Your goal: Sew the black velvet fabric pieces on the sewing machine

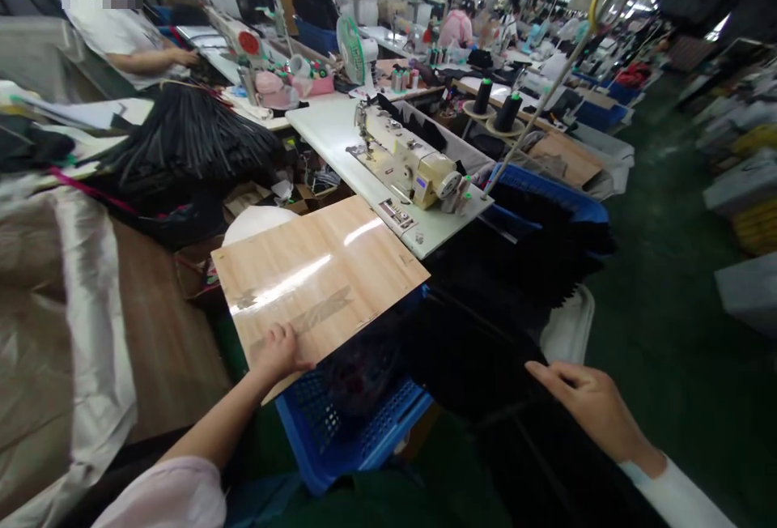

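My left hand [280, 355] lies on top of a light wood-grain board [321, 269], close to its near edge. Its fingers are slightly bent and the thumb points out to the side. The glossy board extends from the corner of a white sewing table [324, 135], over a blue plastic basket [358, 439]. On the right, my right hand [586, 402] is closed, thumb and fingers pinching the edge of black fabric [479, 350]. This dark cloth hangs in a large mass beside the table; its folds are hard to make out.
A sewing machine [406, 151] sits on the table, near a green fan [353, 50] and black thread cones [508, 112]. Bundled black strips [188, 135] hang at left, near a seated co-worker [115, 34]. A blue crate [546, 192] stands beyond the table; a green-floored aisle [661, 269] runs right.
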Demonstrator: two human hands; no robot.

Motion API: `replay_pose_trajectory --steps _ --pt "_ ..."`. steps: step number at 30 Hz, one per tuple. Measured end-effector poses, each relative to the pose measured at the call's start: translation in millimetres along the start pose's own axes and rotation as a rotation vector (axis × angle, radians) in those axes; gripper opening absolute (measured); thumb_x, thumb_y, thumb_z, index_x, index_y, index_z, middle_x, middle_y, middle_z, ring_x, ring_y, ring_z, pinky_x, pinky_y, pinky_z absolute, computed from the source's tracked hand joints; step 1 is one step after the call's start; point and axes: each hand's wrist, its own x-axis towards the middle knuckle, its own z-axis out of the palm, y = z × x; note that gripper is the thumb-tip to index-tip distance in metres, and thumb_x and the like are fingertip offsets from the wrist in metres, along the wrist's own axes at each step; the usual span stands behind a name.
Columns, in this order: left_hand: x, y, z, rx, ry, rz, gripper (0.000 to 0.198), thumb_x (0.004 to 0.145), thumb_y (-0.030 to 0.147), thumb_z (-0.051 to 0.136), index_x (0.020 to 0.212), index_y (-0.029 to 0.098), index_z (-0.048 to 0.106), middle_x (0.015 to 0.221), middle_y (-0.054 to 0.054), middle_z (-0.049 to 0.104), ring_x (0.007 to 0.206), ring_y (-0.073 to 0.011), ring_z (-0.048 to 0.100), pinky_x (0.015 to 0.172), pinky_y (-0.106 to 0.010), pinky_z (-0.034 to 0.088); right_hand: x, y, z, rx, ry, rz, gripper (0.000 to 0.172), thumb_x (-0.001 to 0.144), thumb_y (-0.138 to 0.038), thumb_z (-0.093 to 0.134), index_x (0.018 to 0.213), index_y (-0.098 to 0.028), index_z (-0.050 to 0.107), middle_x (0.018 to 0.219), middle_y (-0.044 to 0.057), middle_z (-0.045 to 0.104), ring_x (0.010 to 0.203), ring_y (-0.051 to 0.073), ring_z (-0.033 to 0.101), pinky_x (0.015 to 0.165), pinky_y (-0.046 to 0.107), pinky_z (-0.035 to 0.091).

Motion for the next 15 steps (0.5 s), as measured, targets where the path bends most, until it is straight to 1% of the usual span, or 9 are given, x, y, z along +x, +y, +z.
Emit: replay_pose_trajectory --steps 3,5,7,8,10,11,12,13,15 --pt "0.6 -1.0 1.4 -0.023 0.031 0.006 0.118 0.057 0.057 0.071 0.139 -0.015 0.028 0.141 -0.043 0.031 0.135 -0.0553 0.028 0.103 -0.054 0.033 2.8 -21.9 30.5 0.027 -0.217 -0.064 0.055 0.087 -0.056 0.051 0.048 -0.018 0.043 0.047 -0.004 0.04 0.047 0.008 0.041 0.048 0.021 0.032" --pt "0.6 -0.4 2.9 -0.1 0.062 0.031 0.106 0.061 0.06 0.066 0.134 -0.011 0.038 0.136 -0.04 0.041 0.129 -0.0535 0.039 0.099 -0.056 0.038 6.7 -31.2 53.3 -0.012 -0.325 -0.215 0.051 0.088 -0.05 0.054 0.049 -0.018 0.047 0.047 -0.005 0.044 0.047 0.008 0.043 0.051 0.021 0.031" --pt "-5.3 9.4 1.6 -0.254 0.134 0.131 0.088 0.069 0.06 0.059 0.131 -0.001 0.047 0.135 -0.033 0.048 0.123 -0.0471 0.049 0.098 -0.056 0.041 13.4 -39.4 74.8 -0.07 -0.425 -0.432 0.046 0.086 -0.045 0.059 0.05 -0.017 0.051 0.048 -0.005 0.049 0.048 0.007 0.045 0.052 0.022 0.03" --pt "-12.3 19.3 -0.6 -0.358 0.184 0.216 0.079 0.073 0.059 0.055 0.13 0.005 0.049 0.136 -0.028 0.051 0.122 -0.0428 0.052 0.1 -0.054 0.042 17.7 -43.9 84.5 -0.114 -0.472 -0.533 0.044 0.085 -0.044 0.062 0.051 -0.018 0.053 0.049 -0.005 0.052 0.048 0.007 0.046 0.052 0.022 0.028" --pt "-36.1 48.6 -7.8 -0.585 0.255 0.45 0.062 0.08 0.057 0.053 0.124 0.014 0.056 0.132 -0.019 0.058 0.121 -0.0332 0.056 0.103 -0.045 0.044 27.5 -54.6 100.4 -0.231 -0.551 -0.686 0.041 0.082 -0.045 0.067 0.053 -0.018 0.056 0.051 -0.005 0.057 0.051 0.008 0.05 0.049 0.024 0.024" --pt "-51.6 66.6 -11.9 -0.688 0.221 0.571 0.051 0.084 0.056 0.05 0.118 0.019 0.06 0.123 -0.013 0.064 0.115 -0.0284 0.06 0.1 -0.04 0.047 32.5 -60.5 106.2 -0.289 -0.59 -0.738 0.04 0.082 -0.046 0.068 0.055 -0.019 0.057 0.053 -0.004 0.06 0.053 0.008 0.053 0.049 0.024 0.023" --pt "-68.1 85.4 -15.8 -0.745 0.171 0.654 0.042 0.087 0.056 0.049 0.106 0.023 0.065 0.109 -0.009 0.069 0.103 -0.025 0.065 0.094 -0.036 0.052 37.4 -66.6 110.4 -0.338 -0.629 -0.782 0.039 0.082 -0.048 0.067 0.057 -0.019 0.059 0.056 -0.004 0.062 0.055 0.009 0.055 0.048 0.024 0.022" --pt "-83.8 103.6 -18.8 -0.769 0.137 0.701 0.037 0.089 0.055 0.049 0.096 0.024 0.067 0.097 -0.007 0.071 0.094 -0.023 0.067 0.087 -0.033 0.054 41.8 -72.1 113.0 -0.374 -0.668 -0.82 0.038 0.084 -0.049 0.066 0.061 -0.02 0.061 0.06 -0.004 0.065 0.059 0.009 0.058 0.048 0.024 0.022" --pt "-108.1 134.1 -21.3 -0.778 0.206 0.686 0.035 0.086 0.054 0.055 0.082 0.022 0.067 0.082 -0.005 0.069 0.079 -0.0215 0.068 0.074 -0.031 0.057 49.5 -80.4 114.7 -0.413 -0.733 -0.887 0.033 0.087 -0.048 0.062 0.068 -0.021 0.063 0.067 -0.004 0.068 0.065 0.01 0.061 0.048 0.024 0.023"
